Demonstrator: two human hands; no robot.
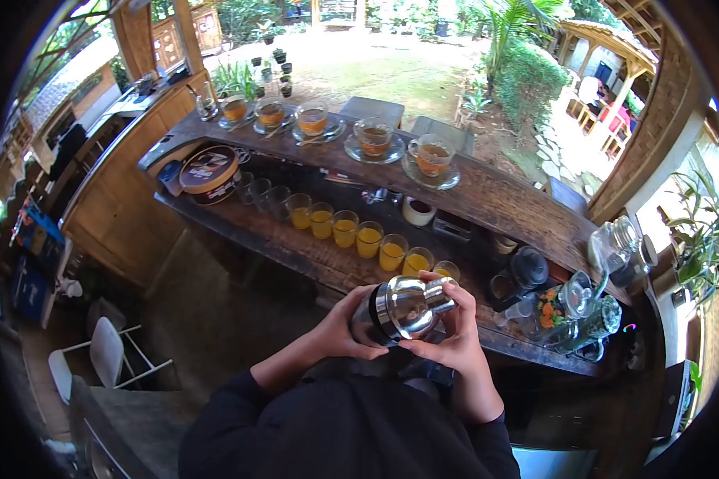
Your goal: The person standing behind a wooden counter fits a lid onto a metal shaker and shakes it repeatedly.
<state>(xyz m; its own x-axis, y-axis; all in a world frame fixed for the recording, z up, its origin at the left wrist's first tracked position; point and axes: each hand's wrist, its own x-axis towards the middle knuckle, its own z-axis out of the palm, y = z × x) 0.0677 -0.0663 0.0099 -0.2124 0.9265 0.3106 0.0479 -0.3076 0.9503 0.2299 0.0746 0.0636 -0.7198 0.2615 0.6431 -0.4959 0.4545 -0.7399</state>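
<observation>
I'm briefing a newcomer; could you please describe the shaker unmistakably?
Find the long wooden counter, then the row of yellow-filled glasses on its lower level. In front of the row's right end, the left hand and right hand hold the shaker; its shiny metal sets it apart from the see-through glasses.

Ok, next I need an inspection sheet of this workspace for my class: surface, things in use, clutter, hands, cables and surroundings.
Surface: dark wooden counter with a raised ledge along its far side.
Things in use: metal shaker, tilted, held between both hands; glasses of yellow drink in a row on the counter.
Clutter: round tub on the left; filled cups on saucers along the ledge; glassware crowded on the right.
Hands: left hand around the shaker's body; right hand at its cap end.
Cables: nothing seen.
Surroundings: white chair on the left; garden beyond the ledge.
</observation>
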